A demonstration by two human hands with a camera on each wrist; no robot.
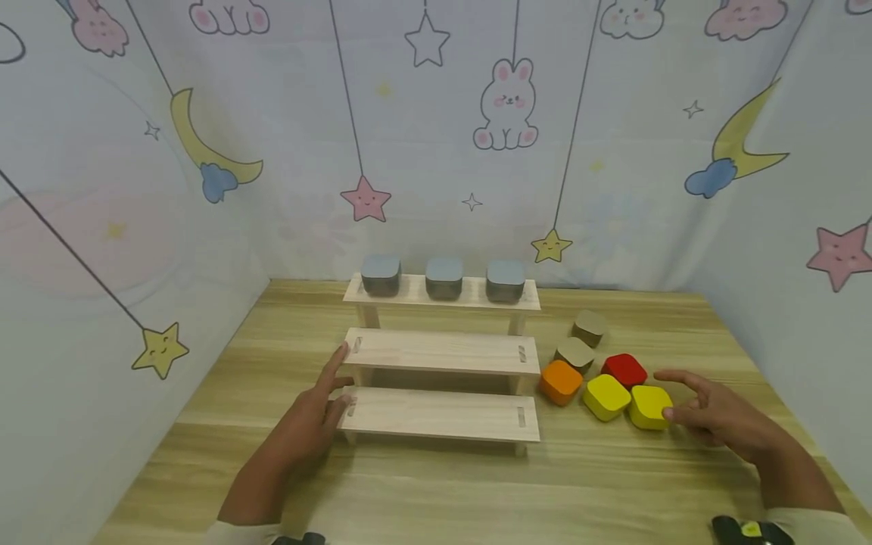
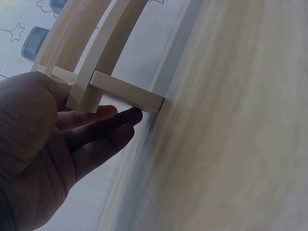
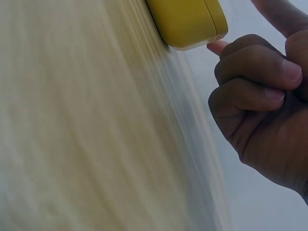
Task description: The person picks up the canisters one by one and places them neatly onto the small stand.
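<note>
A three-tier wooden step rack [image 1: 443, 352] stands mid-table. My left hand [image 1: 309, 424] holds its left end, the index finger on the middle shelf and the thumb at the lower shelf. In the left wrist view other fingers [image 2: 106, 139] reach past the board's end beside a leg. My right hand [image 1: 722, 412] is at a yellow block [image 1: 649, 407], thumb at its right side, index finger stretched toward a red block [image 1: 624, 369]. The right wrist view shows its remaining fingers [image 3: 250, 72] curled with nothing in them, close to the yellow block [image 3: 187, 21].
Three grey-blue rounded blocks [image 1: 444, 278] stand along the top shelf. Right of the rack are an orange block [image 1: 562, 382], another yellow block [image 1: 606, 397] and two beige blocks [image 1: 575, 354]. Patterned cloth walls [image 1: 443, 166] border the wooden table [image 1: 443, 499] at the back and sides.
</note>
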